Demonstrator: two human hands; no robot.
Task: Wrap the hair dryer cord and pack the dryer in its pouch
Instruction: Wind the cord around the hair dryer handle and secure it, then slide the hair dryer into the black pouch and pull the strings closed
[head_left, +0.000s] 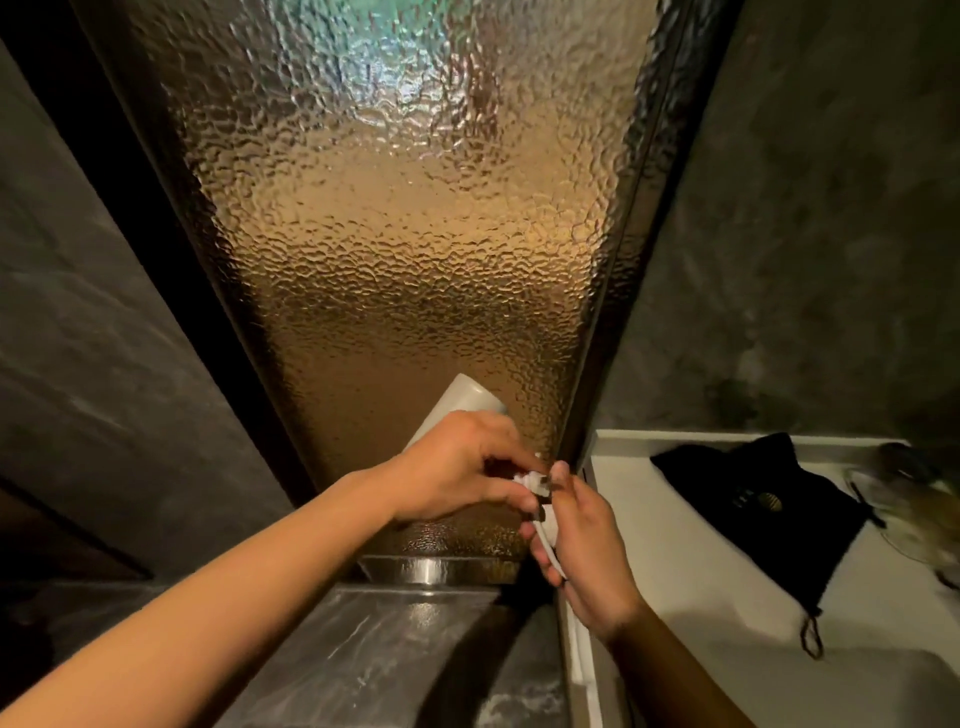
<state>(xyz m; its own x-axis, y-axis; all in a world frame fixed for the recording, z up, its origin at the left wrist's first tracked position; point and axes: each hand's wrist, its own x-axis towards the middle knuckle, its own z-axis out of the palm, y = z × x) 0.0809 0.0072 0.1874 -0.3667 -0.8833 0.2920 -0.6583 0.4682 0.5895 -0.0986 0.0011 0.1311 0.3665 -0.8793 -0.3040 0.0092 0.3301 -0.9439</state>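
A white hair dryer (465, 402) is held up in front of a textured glass door, its barrel poking out above my left hand (457, 467), which grips its body. My right hand (584, 551) pinches the white cord (545, 535) and the plug end close against my left fingers. Most of the dryer's handle is hidden under my left hand. The black drawstring pouch (769, 499) lies flat on the white counter (675, 571) to the right, apart from both hands.
The amber textured glass door (410, 260) stands directly ahead, with dark grey walls on both sides. A glass object (914, 514) sits blurred at the counter's far right. A metal door sill (431, 569) and grey marble floor lie below the hands.
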